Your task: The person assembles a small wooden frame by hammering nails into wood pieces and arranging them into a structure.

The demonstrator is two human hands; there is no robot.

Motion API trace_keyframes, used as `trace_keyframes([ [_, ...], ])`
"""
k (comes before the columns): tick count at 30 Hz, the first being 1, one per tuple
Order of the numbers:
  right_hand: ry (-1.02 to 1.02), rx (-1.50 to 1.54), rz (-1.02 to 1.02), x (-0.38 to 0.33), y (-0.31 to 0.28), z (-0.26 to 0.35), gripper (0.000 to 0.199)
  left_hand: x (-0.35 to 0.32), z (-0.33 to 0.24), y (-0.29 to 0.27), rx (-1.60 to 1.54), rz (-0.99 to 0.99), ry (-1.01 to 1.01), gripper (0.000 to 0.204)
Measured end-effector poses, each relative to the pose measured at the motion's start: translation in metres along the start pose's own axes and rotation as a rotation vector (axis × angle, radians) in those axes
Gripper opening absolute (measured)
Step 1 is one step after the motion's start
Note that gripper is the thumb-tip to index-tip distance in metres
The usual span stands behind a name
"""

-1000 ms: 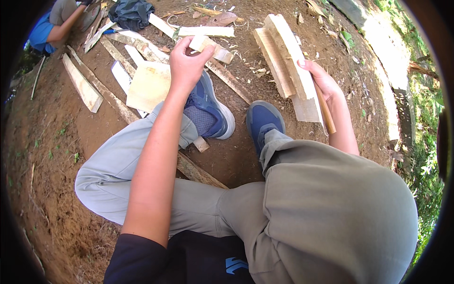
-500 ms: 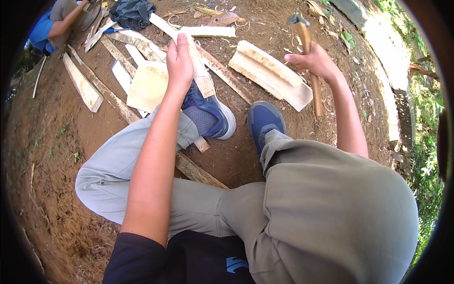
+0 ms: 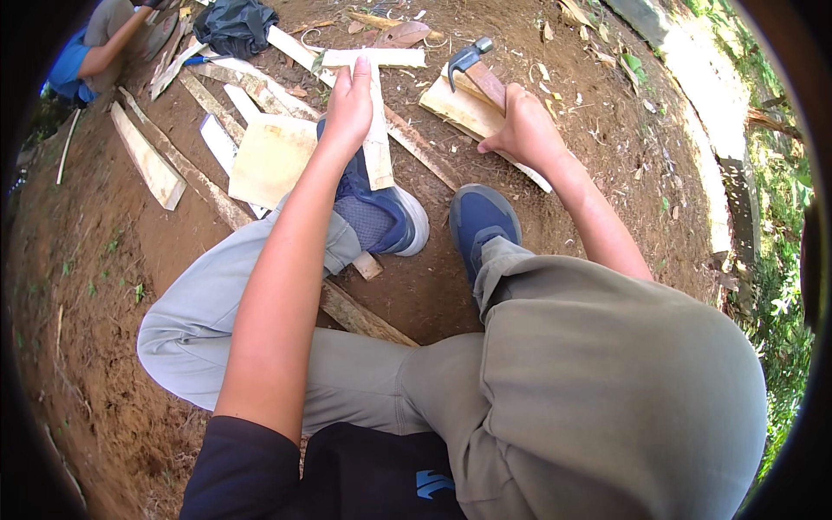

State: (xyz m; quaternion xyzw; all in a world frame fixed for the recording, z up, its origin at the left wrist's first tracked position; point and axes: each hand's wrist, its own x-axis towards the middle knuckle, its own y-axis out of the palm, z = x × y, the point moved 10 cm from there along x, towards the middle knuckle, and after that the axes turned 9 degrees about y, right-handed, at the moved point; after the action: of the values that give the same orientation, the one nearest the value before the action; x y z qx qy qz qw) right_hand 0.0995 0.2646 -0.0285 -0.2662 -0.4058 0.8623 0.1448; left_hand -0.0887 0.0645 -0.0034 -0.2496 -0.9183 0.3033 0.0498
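My left hand (image 3: 348,106) is closed around a pale wooden strip (image 3: 379,147), thumb laid along its upper end. The strip stands nearly upright in view, its lower end in front of my left shoe (image 3: 381,212). Behind its top lies a short crosswise wood piece (image 3: 394,57); whether the two touch I cannot tell. To the right, my right hand (image 3: 527,130) grips a claw hammer (image 3: 487,85) by its brown handle, the dark metal head pointing up and left. The hammer is over a wide hewn board (image 3: 455,108), which it and my hand partly cover.
Left of my feet lie a square pale board (image 3: 273,160), a long wedge-shaped timber (image 3: 147,160) and several strips. A black plastic bag (image 3: 234,28) rests at the far left, near a crouching person in blue (image 3: 74,65). Wood chips scatter over the brown soil.
My right hand has swung the hammer leftward, from beside the hewn board to above it. My left hand has moved slightly right and turned the wooden strip more upright.
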Motion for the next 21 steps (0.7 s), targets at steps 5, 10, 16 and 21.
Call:
trace_keyframes([
  [5,-0.081,0.05,-0.04,-0.004,0.004,0.009,0.056,-0.012,0.014,0.003,-0.065,0.088,-0.108,0.075],
  [10,-0.042,0.108,0.169,-0.011,0.003,0.003,0.065,-0.033,0.019,0.018,-0.204,0.098,-0.184,0.063],
  [16,0.032,0.234,0.163,-0.005,-0.001,0.0,0.074,-0.034,0.015,0.037,-0.075,0.225,-0.096,0.052],
  [21,-0.031,0.495,0.041,0.011,-0.012,0.014,0.076,-0.02,-0.009,0.064,-0.268,0.314,-0.04,0.05],
])
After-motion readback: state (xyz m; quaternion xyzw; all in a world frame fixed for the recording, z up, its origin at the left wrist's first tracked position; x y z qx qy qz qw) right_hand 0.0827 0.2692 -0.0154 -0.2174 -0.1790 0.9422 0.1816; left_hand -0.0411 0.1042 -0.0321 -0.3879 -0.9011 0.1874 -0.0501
